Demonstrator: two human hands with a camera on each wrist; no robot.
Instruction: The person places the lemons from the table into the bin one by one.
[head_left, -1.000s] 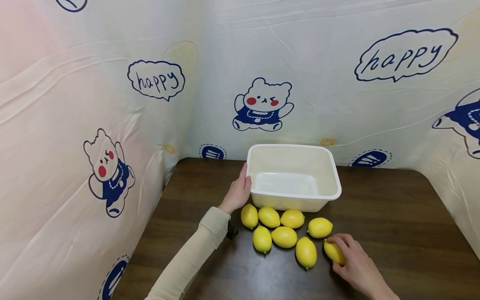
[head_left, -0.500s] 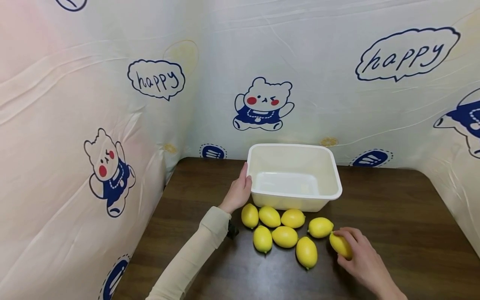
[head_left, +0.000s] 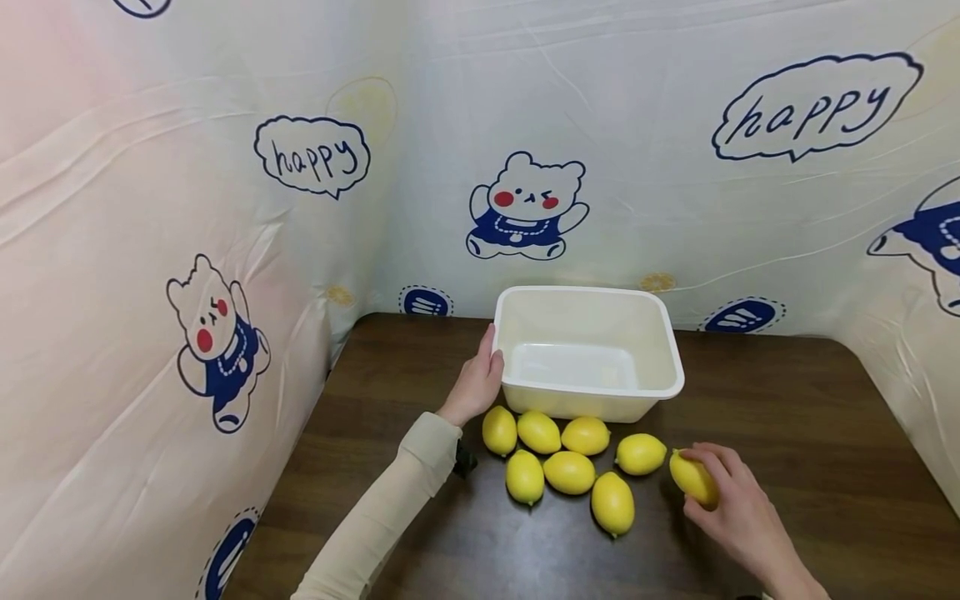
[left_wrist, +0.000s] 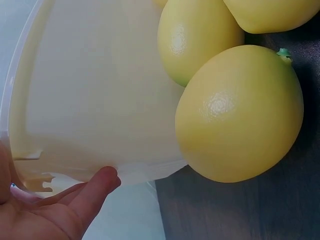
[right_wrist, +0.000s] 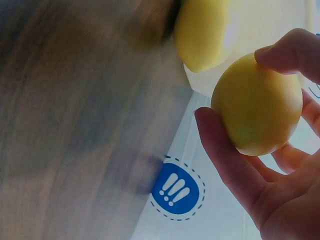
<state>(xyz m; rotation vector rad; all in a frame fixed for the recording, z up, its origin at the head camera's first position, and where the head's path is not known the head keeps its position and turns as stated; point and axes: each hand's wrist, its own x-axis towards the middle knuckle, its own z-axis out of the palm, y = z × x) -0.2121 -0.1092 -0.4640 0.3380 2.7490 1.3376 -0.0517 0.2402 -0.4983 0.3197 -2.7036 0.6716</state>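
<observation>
My left hand (head_left: 476, 382) grips the left side of a white plastic tub (head_left: 581, 406); in the left wrist view the thumb (left_wrist: 102, 182) lies against the tub's wall. Between thumb and fingers, my right hand (head_left: 742, 510) pinches a yellow lemon (head_left: 692, 479). The right wrist view shows the fingers spread around this lemon (right_wrist: 257, 107). Several more lemons lie in front of the tub, among them one lemon (head_left: 641, 454) just left of the held one and another lemon (head_left: 612, 504) nearer the front. Nothing lies inside the tub.
The dark wooden table (head_left: 810, 433) runs back to a hanging cloth (head_left: 637, 167) printed with bears, close behind the tub. Another lemon (head_left: 499, 431) lies right beside the left wrist.
My right hand has moved right and slightly away from me with the lemon, widening the gap to the others. The left hand and tub stay put.
</observation>
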